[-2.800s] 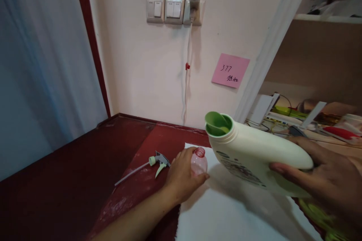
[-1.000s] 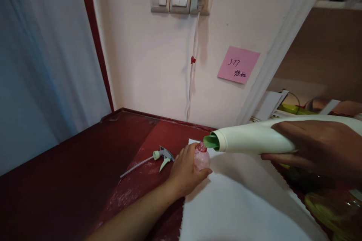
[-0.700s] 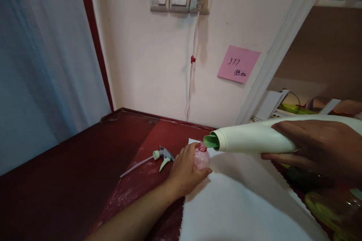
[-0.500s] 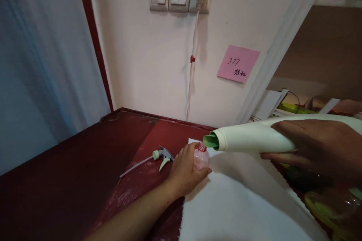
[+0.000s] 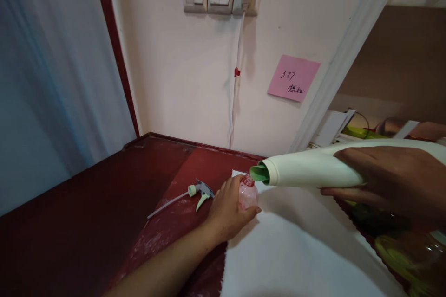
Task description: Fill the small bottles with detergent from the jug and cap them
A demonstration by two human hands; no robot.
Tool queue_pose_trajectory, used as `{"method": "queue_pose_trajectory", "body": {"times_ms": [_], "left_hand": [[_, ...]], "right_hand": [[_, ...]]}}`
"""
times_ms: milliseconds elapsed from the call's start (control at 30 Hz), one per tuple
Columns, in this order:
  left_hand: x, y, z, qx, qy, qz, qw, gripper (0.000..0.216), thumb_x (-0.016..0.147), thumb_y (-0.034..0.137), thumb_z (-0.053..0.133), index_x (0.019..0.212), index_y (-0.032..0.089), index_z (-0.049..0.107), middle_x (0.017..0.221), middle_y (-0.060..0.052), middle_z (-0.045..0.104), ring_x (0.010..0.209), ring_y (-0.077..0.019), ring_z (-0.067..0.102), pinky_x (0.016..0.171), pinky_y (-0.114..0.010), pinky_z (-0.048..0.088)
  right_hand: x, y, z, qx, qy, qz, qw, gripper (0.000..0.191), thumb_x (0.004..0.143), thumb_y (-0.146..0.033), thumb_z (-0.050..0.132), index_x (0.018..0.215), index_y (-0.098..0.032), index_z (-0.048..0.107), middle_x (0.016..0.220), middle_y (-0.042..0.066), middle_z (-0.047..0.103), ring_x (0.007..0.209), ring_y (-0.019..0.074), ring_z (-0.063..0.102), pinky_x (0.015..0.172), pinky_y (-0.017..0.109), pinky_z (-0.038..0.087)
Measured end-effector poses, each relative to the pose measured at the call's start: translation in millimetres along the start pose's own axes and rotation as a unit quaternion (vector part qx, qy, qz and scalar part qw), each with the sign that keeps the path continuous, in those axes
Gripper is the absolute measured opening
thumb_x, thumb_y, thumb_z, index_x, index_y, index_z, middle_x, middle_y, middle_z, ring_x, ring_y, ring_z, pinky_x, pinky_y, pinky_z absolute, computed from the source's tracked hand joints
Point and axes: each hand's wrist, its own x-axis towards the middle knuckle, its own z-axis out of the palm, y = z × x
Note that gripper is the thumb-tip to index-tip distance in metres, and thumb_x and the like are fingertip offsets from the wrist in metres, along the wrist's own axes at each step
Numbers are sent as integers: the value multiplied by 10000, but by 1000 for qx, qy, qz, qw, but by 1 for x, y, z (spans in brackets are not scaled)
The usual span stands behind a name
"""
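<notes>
My left hand (image 5: pixel 228 213) is wrapped round a small clear pinkish bottle (image 5: pixel 248 193) that stands upright on a white cloth (image 5: pixel 296 250). The little bottle's open neck is red. My right hand (image 5: pixel 390 181) grips a large cream-white jug (image 5: pixel 313 171) turned on its side. The jug's green spout (image 5: pixel 259 173) sits right over the little bottle's mouth. I cannot make out any liquid between them.
A grey and green spray trigger head with its tube (image 5: pixel 195 192) lies on the dark red tabletop (image 5: pixel 104 213), left of my left hand. The wall carries switches, a plugged white cable (image 5: pixel 237 79) and a pink note (image 5: pixel 293 81). Cluttered shelves (image 5: pixel 369 125) stand right.
Since 2.8 s ago the jug has tipped from a slant to level, its spout brought down over the small bottle. Over the last second almost nothing has moved.
</notes>
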Motion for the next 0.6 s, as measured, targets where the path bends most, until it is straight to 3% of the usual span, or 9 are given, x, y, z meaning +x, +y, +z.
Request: {"method": "queue_pose_trajectory", "body": {"times_ms": [600], "left_hand": [[1, -2, 2, -2, -2, 0, 1000, 572, 740, 290, 800, 1235, 222, 522, 1275, -102, 630, 1192, -331, 571, 1028, -482, 437]], "right_hand": [[-1, 0, 1, -10, -21, 4, 1000, 503, 1055, -654, 314, 883, -229, 522, 693, 31, 632, 547, 221, 646, 464, 314, 455]]}}
